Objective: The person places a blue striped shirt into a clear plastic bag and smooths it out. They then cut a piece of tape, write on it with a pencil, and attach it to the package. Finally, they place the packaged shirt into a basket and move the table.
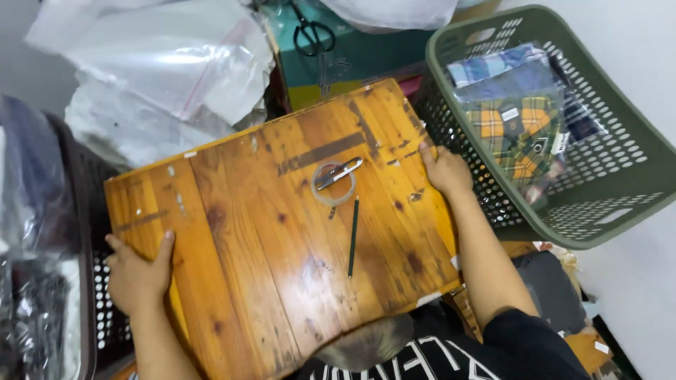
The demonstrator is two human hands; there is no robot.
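A worn orange wooden table top (267, 246) fills the middle of the view. My left hand (137, 274) grips its left edge, thumb on top. My right hand (445, 170) holds its right edge, next to a green basket. On the wood lie a roll of clear tape (334, 184), small snips (340, 172) resting across the roll, and a dark green pencil (353, 236) just below them.
A green perforated basket (620, 176) at the right holds folded plaid garments in clear bags (517, 116). Clear plastic bags (169, 70) pile up behind the table. Black scissors (312, 32) lie on a teal box. A dark crate (84, 232) stands at the left.
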